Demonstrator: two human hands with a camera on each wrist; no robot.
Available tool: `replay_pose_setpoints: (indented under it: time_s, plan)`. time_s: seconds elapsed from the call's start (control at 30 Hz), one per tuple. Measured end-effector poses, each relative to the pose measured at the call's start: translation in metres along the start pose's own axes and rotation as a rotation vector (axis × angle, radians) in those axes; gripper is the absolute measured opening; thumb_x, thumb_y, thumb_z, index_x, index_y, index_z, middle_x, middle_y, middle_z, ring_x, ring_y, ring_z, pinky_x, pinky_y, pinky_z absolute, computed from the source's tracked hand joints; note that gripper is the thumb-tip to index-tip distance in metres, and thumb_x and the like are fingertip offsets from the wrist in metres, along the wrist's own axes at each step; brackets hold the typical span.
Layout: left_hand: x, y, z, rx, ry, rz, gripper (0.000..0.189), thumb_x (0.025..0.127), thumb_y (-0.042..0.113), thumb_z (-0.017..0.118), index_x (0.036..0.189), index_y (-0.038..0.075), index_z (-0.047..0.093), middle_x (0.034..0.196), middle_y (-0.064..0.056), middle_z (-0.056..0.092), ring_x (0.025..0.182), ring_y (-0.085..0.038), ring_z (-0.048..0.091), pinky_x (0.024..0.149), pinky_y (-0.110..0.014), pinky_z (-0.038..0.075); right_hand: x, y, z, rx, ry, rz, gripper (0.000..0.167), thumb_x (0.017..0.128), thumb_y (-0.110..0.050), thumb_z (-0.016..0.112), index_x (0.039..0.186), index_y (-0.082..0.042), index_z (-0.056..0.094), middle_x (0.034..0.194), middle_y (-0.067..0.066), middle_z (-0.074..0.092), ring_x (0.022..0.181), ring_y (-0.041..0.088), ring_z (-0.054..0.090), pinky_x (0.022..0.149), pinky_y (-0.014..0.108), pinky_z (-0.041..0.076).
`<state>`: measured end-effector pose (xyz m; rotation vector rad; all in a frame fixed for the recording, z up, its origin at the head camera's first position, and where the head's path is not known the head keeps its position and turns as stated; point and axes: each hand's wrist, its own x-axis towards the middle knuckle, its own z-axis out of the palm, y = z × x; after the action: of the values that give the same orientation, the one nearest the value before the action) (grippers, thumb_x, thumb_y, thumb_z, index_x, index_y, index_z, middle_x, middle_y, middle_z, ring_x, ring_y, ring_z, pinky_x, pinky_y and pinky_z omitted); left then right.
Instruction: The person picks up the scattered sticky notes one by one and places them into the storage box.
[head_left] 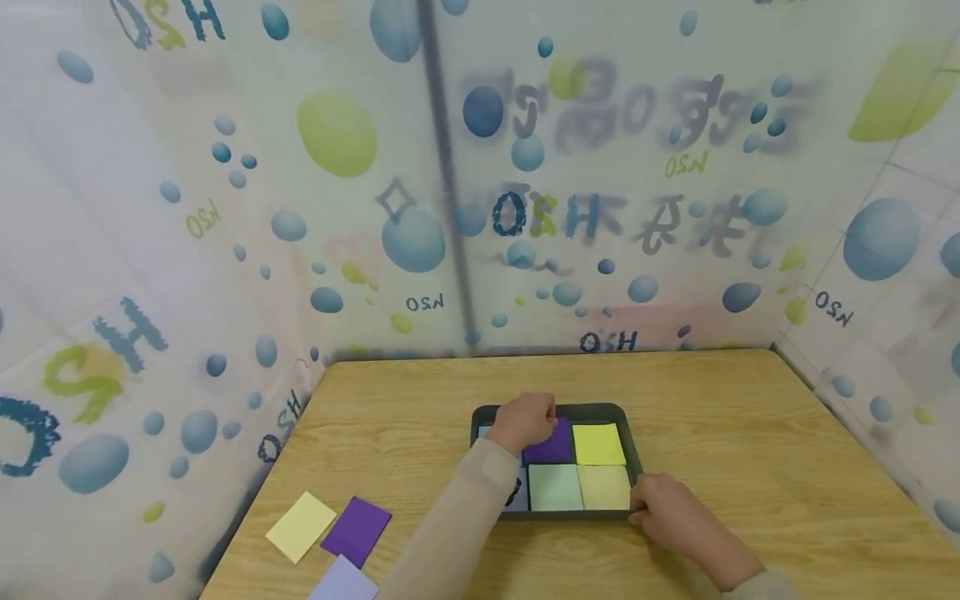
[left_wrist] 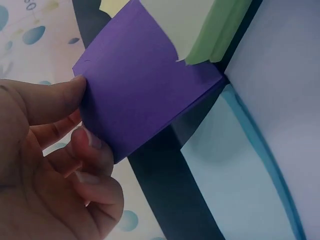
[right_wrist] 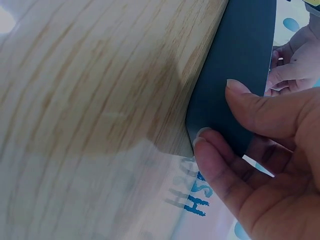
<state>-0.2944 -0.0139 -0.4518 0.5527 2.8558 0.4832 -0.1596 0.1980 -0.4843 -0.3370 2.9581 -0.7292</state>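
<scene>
A dark grey tray (head_left: 558, 516) on the table holds square sticky notes in two rows. My left hand (head_left: 525, 419) reaches over its far side and pinches a purple sticky note pad (head_left: 551, 443) between thumb and fingers. In the left wrist view the purple pad (left_wrist: 135, 85) tilts up beside a light green pad (left_wrist: 187, 25) and a light blue pad (left_wrist: 225, 150). Yellow (head_left: 598, 444), pale yellow (head_left: 604, 487) and pale green (head_left: 555, 487) pads lie at the tray's right and middle. My right hand (head_left: 675, 510) grips the tray's near right corner.
On the table (head_left: 405, 392), left of the tray, lie a pale yellow note (head_left: 301, 527), a purple note (head_left: 356, 531) and a lavender note (head_left: 345, 580). A bubble-printed curtain (head_left: 360, 250) stands along the table's back and sides.
</scene>
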Motion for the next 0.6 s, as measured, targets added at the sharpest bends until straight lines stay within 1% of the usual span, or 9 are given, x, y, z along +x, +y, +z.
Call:
replay_pose_setpoints:
  time_s: [0.23, 0.47, 0.6]
  plan:
    - [0.004, 0.000, 0.007, 0.011, 0.007, -0.027, 0.010, 0.100, 0.026, 0.065, 0.093, 0.019, 0.065, 0.083, 0.006, 0.063, 0.068, -0.014, 0.055, 0.058, -0.030, 0.046, 0.000, 0.003, 0.001, -0.005, -0.005, -0.042, 0.019, 0.077, -0.001, 0.081, 0.068, -0.011, 0.069, 0.070, -0.005, 0.057, 0.064, 0.006, 0.049, 0.056, 0.022, 0.044]
    - [0.010, -0.001, 0.011, -0.038, 0.022, -0.037, 0.011, 0.099, 0.023, 0.066, 0.098, 0.012, 0.068, 0.090, 0.000, 0.068, 0.070, -0.014, 0.057, 0.063, -0.031, 0.050, 0.000, 0.005, 0.002, -0.007, -0.001, -0.050, 0.019, 0.077, -0.001, 0.082, 0.068, -0.012, 0.069, 0.071, -0.006, 0.058, 0.065, 0.005, 0.050, 0.057, 0.022, 0.044]
    - [0.013, -0.002, 0.014, -0.058, 0.029, -0.039, 0.010, 0.099, 0.020, 0.065, 0.097, 0.010, 0.066, 0.092, -0.002, 0.068, 0.073, -0.014, 0.057, 0.066, -0.032, 0.052, 0.000, 0.005, 0.002, -0.008, -0.002, -0.050, 0.019, 0.077, -0.001, 0.082, 0.068, -0.012, 0.069, 0.071, -0.006, 0.058, 0.065, 0.005, 0.050, 0.057, 0.023, 0.044]
